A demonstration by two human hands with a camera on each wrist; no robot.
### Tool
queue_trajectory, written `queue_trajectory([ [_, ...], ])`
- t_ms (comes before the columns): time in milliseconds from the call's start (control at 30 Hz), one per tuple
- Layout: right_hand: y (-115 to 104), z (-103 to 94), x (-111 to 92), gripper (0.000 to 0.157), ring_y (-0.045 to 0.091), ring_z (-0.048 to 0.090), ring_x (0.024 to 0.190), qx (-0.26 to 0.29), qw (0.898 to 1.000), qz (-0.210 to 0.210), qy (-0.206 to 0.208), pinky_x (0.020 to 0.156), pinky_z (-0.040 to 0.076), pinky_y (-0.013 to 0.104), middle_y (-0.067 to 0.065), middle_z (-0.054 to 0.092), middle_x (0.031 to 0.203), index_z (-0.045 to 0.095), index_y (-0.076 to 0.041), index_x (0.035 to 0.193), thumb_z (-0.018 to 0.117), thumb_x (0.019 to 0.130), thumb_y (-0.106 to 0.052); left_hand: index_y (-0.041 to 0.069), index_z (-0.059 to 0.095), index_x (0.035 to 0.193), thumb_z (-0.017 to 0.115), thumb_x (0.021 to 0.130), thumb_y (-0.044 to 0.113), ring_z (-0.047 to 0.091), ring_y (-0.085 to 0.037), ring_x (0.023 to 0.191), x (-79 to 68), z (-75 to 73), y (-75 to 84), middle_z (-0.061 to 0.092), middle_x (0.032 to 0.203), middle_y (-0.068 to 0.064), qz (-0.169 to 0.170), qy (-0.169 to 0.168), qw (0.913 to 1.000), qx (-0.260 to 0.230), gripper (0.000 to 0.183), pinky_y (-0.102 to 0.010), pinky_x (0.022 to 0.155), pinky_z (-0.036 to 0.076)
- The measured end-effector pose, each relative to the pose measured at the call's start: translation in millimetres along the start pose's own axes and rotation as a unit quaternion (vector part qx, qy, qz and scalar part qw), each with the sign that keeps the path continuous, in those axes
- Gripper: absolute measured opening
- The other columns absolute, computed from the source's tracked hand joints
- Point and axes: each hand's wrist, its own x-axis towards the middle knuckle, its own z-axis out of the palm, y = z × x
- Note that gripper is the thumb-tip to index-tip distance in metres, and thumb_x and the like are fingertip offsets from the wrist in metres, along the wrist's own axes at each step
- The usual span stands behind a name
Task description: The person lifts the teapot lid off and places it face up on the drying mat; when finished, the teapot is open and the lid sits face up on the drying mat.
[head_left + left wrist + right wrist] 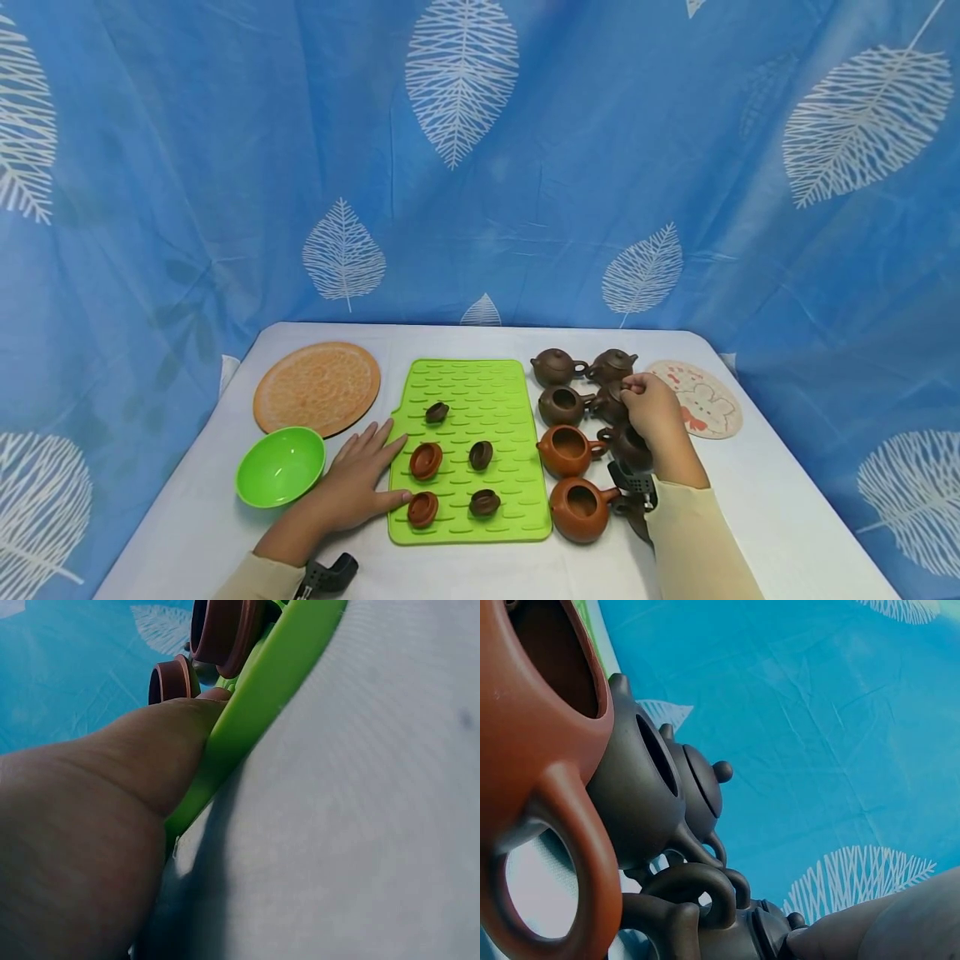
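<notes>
My left hand (358, 483) lies flat with spread fingers at the left edge of a green ridged mat (517, 417); in the left wrist view its thumb (161, 742) touches that edge. On the mat lie reddish-brown teapot lids (425, 461) and dark brown teapot lids (481, 455). To the right, my right hand (656, 412) pinches the knob of a dark lid on a small dark teapot (609, 404). The thumb meets the lid knob (796, 920) in the right wrist view. My wrist and forearm partly hide two dark teapots in the right column.
Open reddish teapots (581, 512) and an open dark teapot (562, 406) stand beside the mat. Two lidded dark teapots (555, 367) are at the back. A green bowl (279, 467) and round brown placemat (317, 385) sit left; a rabbit-print mat (708, 404) lies right.
</notes>
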Motion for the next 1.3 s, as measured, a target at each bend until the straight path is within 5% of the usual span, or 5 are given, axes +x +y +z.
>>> queue_trajectory([
  [433,-3.5,-4.5,-5.5,0.033,0.044,0.057,0.113,0.03,0.999,0.011,-0.003,0.09,0.051,0.058,0.03,0.057,0.13,0.058,0.002,0.135,0.051,0.107,-0.014,0.017,0.04,0.163,0.07,0.089,0.069,0.008,-0.042,0.162,-0.7,0.6,-0.8,0.016,0.176,-0.013,-0.001,-0.001,1.0,0.002,0.095,-0.064,0.128,0.007],
  [933,-3.5,-1.4,-6.0,0.034,0.034,0.065,0.102,0.078,0.996,0.029,0.013,0.076,0.05,0.039,0.025,0.063,0.123,0.058,-0.002,0.139,0.05,0.11,-0.017,0.017,0.04,0.163,0.071,0.09,0.067,0.009,-0.042,0.162,-0.8,-0.1,-1.8,0.016,0.176,-0.013,-0.002,-0.002,1.0,0.002,0.094,-0.065,0.128,0.008],
  [1300,-2.2,-2.7,-4.5,0.033,0.029,0.069,0.097,0.091,0.995,0.041,-0.003,0.075,0.051,0.038,0.024,0.067,0.115,0.056,0.005,0.137,0.047,0.111,-0.014,0.016,0.04,0.163,0.07,0.09,0.068,0.009,-0.042,0.162,-0.5,-0.5,-1.2,0.016,0.175,-0.014,0.003,-0.003,1.0,0.001,0.095,-0.064,0.128,0.008],
])
